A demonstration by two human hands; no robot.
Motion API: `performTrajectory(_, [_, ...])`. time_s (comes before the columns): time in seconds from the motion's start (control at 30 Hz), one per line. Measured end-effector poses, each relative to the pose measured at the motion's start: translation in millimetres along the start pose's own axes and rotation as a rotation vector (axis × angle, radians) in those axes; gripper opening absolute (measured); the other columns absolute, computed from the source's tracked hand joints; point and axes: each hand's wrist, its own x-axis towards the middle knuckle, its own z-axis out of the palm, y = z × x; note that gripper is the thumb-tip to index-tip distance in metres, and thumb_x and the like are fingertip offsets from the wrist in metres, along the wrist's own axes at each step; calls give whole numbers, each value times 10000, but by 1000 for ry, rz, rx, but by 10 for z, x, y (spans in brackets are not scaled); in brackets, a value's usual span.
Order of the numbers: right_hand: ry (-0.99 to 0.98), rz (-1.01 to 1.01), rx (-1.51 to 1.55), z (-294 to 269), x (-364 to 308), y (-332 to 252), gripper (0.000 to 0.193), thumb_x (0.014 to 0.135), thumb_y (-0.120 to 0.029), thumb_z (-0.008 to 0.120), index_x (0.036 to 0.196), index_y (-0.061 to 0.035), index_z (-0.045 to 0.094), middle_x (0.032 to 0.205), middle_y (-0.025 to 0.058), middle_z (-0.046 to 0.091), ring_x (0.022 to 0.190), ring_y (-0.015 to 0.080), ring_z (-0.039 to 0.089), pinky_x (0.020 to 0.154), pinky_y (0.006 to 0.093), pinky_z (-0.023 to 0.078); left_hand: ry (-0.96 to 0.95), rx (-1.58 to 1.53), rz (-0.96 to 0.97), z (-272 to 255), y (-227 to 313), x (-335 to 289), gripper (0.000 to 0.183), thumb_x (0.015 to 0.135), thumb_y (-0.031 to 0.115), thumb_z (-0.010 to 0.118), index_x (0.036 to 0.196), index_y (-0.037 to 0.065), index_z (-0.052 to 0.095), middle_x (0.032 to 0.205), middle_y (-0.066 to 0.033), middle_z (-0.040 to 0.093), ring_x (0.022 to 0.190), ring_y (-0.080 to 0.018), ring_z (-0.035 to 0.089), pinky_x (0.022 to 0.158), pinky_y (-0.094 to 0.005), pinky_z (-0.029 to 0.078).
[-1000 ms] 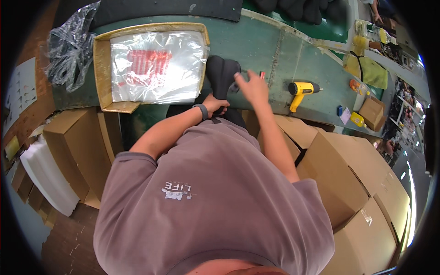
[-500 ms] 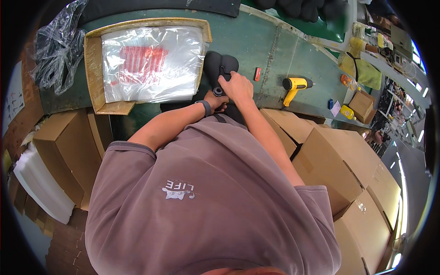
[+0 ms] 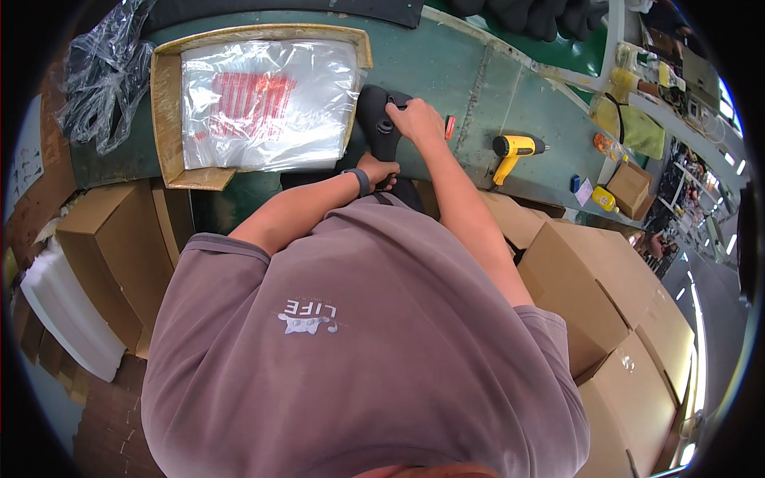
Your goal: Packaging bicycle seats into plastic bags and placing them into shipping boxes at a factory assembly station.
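A black padded piece shaped like a bicycle saddle (image 3: 386, 147) lies on the green table, its wide end with rounded lobes away from me and its narrow end toward me. My left hand (image 3: 376, 172), with a dark band on the wrist, is closed around the narrow end. At the wide end, the bent fingers of my right hand (image 3: 416, 122) grip the far right part. A dark round ring-like part (image 3: 385, 127) shows beside the right fingertips; whether those fingers also hold it is hidden.
Left of my hands stands an open carton (image 3: 166, 119) with clear plastic bags (image 3: 319, 103). A small red object (image 3: 450, 127) and a yellow heat gun (image 3: 514, 151) lie on the right. Closed cartons (image 3: 574, 295) are stacked at my right, and crumpled clear film (image 3: 107, 80) lies far left.
My right hand has moved slightly outward and away from me. The ring-like part, earlier by my left hand, now shows by the right fingertips. My left hand has settled on the narrow end.
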Motion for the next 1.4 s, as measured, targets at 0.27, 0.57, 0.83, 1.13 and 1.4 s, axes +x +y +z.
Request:
performTrajectory(0.27, [-104,-80,-141,-17,-969,150,664,970,-573,646,1169,34,825,1132,342,798,1113,487,783,1020,559,606,120,4,24,20,17,-18,678,881,155,951,1390,-72,566,949,-190,783,702,-273,783,539,-375,658])
performTrajectory(0.57, [14,-15,-39,185,-114,41,621,979,-557,683,1181,14,820,1151,324,803,1137,484,778,1003,561,614,-35,-52,3,76,114,-136,159,876,41,848,899,22,691,764,-66,707,610,-202,732,497,-364,606])
performTrajectory(0.83, [-82,-114,72,-57,975,390,771,952,-686,668,1228,17,826,1193,305,810,1173,470,775,1038,550,598,-83,-41,29,-9,191,-135,393,868,67,901,1154,-6,642,836,-77,713,656,-194,729,529,-365,628])
performTrajectory(1.13, [527,-460,226,75,1405,1633,886,1005,-518,777,1606,78,513,1450,351,672,1312,530,659,1134,559,523,-199,-202,69,-218,408,-379,337,1066,190,796,1299,18,624,1168,-83,731,1058,-194,741,906,-359,649])
performTrajectory(1.4, [9,-134,599,1272,-100,1002,1472,801,-434,987,1767,60,-8,1623,396,502,1491,508,559,1267,523,451,28,716,408,-396,661,-806,416,1160,347,603,1127,-45,738,991,-145,806,874,-252,784,780,-422,605])
